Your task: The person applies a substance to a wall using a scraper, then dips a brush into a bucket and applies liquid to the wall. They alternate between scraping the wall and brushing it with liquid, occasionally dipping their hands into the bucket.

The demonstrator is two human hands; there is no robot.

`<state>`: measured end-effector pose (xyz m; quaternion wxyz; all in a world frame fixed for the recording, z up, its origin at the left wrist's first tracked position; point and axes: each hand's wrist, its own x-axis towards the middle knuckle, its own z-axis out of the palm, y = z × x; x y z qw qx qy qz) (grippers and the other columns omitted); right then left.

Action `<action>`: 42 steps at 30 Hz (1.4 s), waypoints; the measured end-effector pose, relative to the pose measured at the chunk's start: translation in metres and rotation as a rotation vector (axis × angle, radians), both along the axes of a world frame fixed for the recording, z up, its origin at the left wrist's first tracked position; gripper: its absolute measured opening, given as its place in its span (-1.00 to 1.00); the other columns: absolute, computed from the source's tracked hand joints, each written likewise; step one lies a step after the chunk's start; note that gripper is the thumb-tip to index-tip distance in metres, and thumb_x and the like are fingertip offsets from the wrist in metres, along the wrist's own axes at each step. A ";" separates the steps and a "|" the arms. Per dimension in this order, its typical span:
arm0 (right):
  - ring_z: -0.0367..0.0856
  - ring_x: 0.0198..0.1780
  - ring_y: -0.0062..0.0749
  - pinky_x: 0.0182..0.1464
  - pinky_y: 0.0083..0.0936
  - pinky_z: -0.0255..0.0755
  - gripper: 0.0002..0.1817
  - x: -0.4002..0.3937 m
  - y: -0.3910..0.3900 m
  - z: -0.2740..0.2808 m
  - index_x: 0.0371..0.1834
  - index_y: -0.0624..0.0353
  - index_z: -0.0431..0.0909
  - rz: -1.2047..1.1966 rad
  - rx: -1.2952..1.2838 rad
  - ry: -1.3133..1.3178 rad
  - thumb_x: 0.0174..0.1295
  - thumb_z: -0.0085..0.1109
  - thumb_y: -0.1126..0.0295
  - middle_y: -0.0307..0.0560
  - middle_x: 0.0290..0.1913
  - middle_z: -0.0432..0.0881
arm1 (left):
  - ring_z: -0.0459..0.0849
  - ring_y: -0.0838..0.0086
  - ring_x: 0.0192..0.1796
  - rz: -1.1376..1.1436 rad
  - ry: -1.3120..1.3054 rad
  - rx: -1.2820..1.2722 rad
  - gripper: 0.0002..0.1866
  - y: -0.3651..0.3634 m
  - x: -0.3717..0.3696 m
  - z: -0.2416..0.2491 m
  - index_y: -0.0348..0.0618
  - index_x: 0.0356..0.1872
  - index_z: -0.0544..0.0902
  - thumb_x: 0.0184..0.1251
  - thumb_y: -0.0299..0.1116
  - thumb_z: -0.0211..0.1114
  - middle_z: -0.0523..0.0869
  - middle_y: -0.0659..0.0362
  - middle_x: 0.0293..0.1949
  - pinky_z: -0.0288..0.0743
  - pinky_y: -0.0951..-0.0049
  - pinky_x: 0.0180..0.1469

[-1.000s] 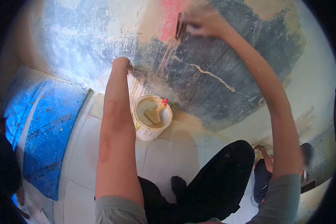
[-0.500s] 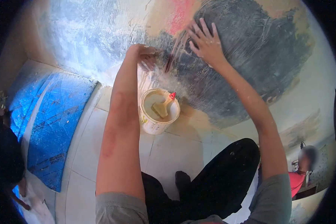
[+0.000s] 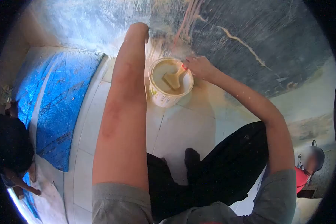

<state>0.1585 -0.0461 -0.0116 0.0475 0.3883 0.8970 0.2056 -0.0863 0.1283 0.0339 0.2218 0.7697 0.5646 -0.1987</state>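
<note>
My right hand (image 3: 201, 68) is at the rim of a white bucket (image 3: 164, 100), its fingers closed on the red-tipped handle end of a paintbrush (image 3: 174, 79). The brush leans inside the bucket, bristles down in a pale, cloudy liquid. Up at the wall (image 3: 250, 22), my left hand (image 3: 141, 30) is bent away at the wrist, so its fingers are mostly hidden. Dark, smeared paint covers this part of the wall, with a reddish streak and a tan line (image 3: 244, 44) across it.
A blue sheet (image 3: 63, 108) lies on the tiled floor (image 3: 175, 130) to the left. A person in dark clothing (image 3: 11, 145) crouches beside it. Another person in a red top (image 3: 301, 179) is at the far right. My bent knee (image 3: 250, 138) rises at the lower right.
My right hand has come down from the wall to the brush handle at the bucket. The view has tilted down, and the tan line formerly behind my right arm now shows.
</note>
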 end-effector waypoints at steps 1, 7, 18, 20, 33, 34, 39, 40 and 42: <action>0.67 -0.12 -0.16 -0.20 -0.19 0.51 -0.66 -0.006 0.001 -0.002 -0.06 0.19 0.51 -0.188 -0.051 -0.004 0.08 0.17 0.33 0.01 -0.04 0.61 | 0.72 0.16 -0.06 0.015 0.097 -0.023 -0.53 0.001 0.001 -0.007 -0.11 0.13 0.55 0.31 -0.05 0.18 0.62 -0.01 0.10 0.58 0.02 -0.05; 0.68 -0.35 -0.11 -0.45 -0.35 0.52 -0.64 -0.010 0.011 -0.021 -0.09 0.13 0.50 -0.595 -0.396 0.102 0.07 0.22 0.24 0.10 -0.38 0.66 | 0.70 0.29 -0.05 0.025 -0.067 -0.274 -0.48 -0.006 0.020 -0.057 0.19 0.14 0.59 0.14 0.06 0.33 0.61 0.23 0.15 0.57 0.15 0.03; 0.61 -0.49 -0.46 -0.51 -0.49 0.51 -0.53 0.067 -0.014 -0.050 -0.06 0.22 0.52 -0.817 -0.991 0.604 -0.18 0.19 0.46 -0.12 -0.40 0.62 | 0.73 0.21 -0.20 -0.036 -0.317 -0.541 -0.61 -0.006 0.006 -0.164 -0.13 0.08 0.57 0.24 -0.28 0.26 0.67 0.02 -0.01 0.68 0.18 -0.14; 0.61 -0.47 -0.46 -0.50 -0.49 0.52 -0.53 0.074 -0.017 -0.037 -0.07 0.22 0.52 -0.838 -0.999 0.501 -0.20 0.21 0.47 -0.12 -0.40 0.61 | 0.73 0.21 -0.19 -0.027 -0.307 -0.487 -0.60 -0.010 0.017 -0.173 -0.11 0.08 0.57 0.21 -0.29 0.28 0.68 0.01 -0.04 0.67 0.16 -0.17; 0.63 -0.26 -0.38 -0.30 -0.40 0.63 -0.23 0.089 -0.035 -0.004 0.28 0.06 0.29 -0.995 -1.255 0.358 -0.15 0.27 0.50 -0.06 -0.18 0.64 | 0.70 0.09 -0.30 -0.459 -0.480 0.609 -0.86 -0.078 0.110 -0.258 -0.08 -0.28 0.62 0.14 -0.36 0.20 0.68 -0.03 -0.37 0.58 0.11 -0.25; 0.64 -0.23 -0.36 -0.28 -0.37 0.63 -0.20 0.088 -0.037 0.003 0.33 0.02 0.24 -1.019 -1.289 0.313 -0.12 0.25 0.51 -0.04 -0.15 0.64 | 0.71 0.10 -0.31 -0.491 -0.461 0.615 -0.91 -0.079 0.110 -0.256 -0.09 -0.40 0.64 0.10 -0.36 0.23 0.68 -0.02 -0.41 0.58 0.12 -0.26; 0.64 -0.22 -0.33 -0.25 -0.33 0.63 -0.29 0.117 -0.020 0.006 0.30 0.02 0.27 -1.015 -1.349 0.303 -0.05 0.19 0.48 -0.03 -0.12 0.64 | 0.71 0.21 -0.37 -0.653 -0.532 0.470 -0.87 -0.043 0.097 -0.242 -0.13 -0.51 0.68 -0.06 -0.31 0.36 0.68 0.04 -0.47 0.60 0.23 -0.34; 0.65 -0.21 -0.33 -0.25 -0.33 0.63 -0.32 0.121 -0.016 0.006 0.27 0.03 0.29 -0.981 -1.306 0.266 -0.03 0.18 0.46 -0.04 -0.13 0.64 | 0.70 0.28 -0.43 -0.819 -0.840 0.318 -0.82 -0.025 0.094 -0.247 -0.15 -0.47 0.70 -0.11 -0.29 0.40 0.70 0.07 -0.47 0.59 0.29 -0.41; 0.65 -0.21 -0.32 -0.25 -0.32 0.62 -0.40 0.112 -0.012 0.017 0.19 0.08 0.37 -0.976 -1.217 0.262 -0.04 0.19 0.45 -0.05 -0.18 0.66 | 0.61 0.46 -0.63 -0.498 -0.811 -0.168 -0.74 -0.035 0.094 -0.204 -0.19 -0.37 0.74 -0.14 -0.30 0.41 0.72 0.10 -0.48 0.49 0.41 -0.60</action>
